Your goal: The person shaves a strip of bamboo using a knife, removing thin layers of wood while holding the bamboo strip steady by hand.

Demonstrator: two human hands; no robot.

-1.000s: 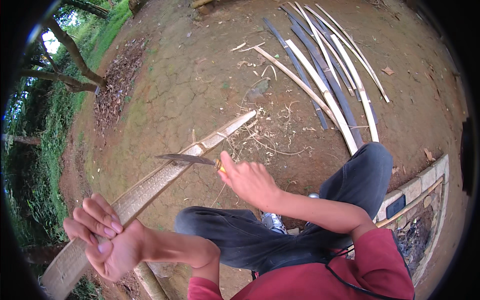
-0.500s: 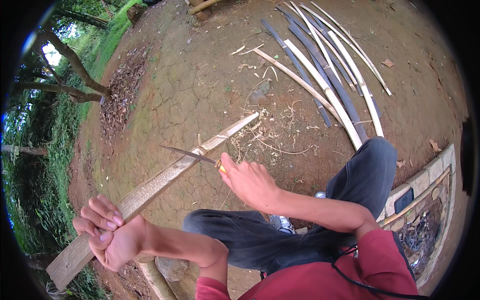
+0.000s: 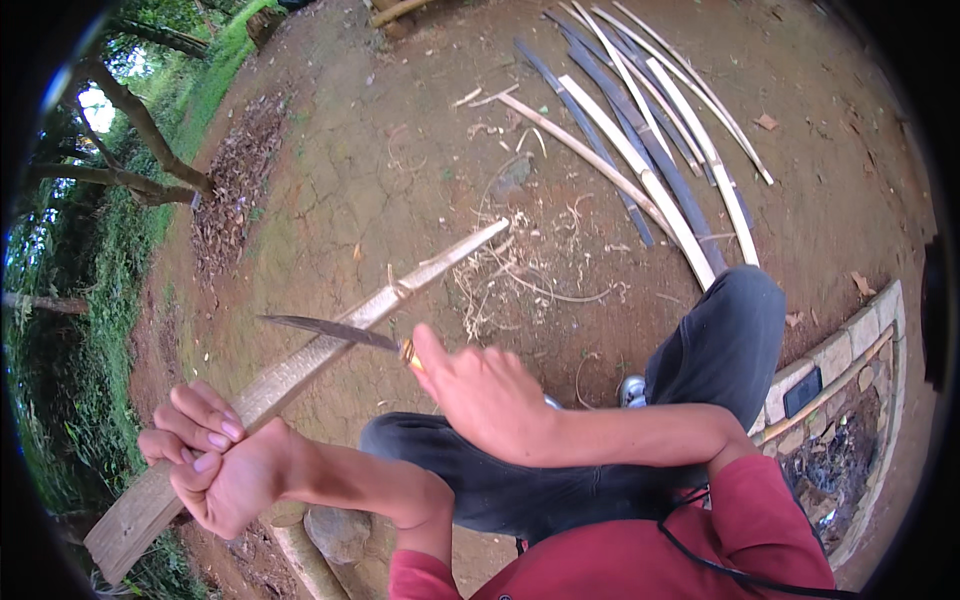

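"Why is your left hand (image 3: pixel 228 462) clamped around the bamboo strip (image 3: pixel 290 378)?"

"Likely to steady it, slanting before you, while your right hand (image 3: pixel 490 400) grips the knife (image 3: pixel 335 328) crossing it."

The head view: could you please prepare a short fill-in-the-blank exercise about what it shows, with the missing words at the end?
1. The right hand holds a knife, while the ____ hand grips a long pale strip.
2. The person's shirt is ____ in colour.
3. Many other strips, some pale and some ____, lie on the ground.

Missing words: left; red; dark.
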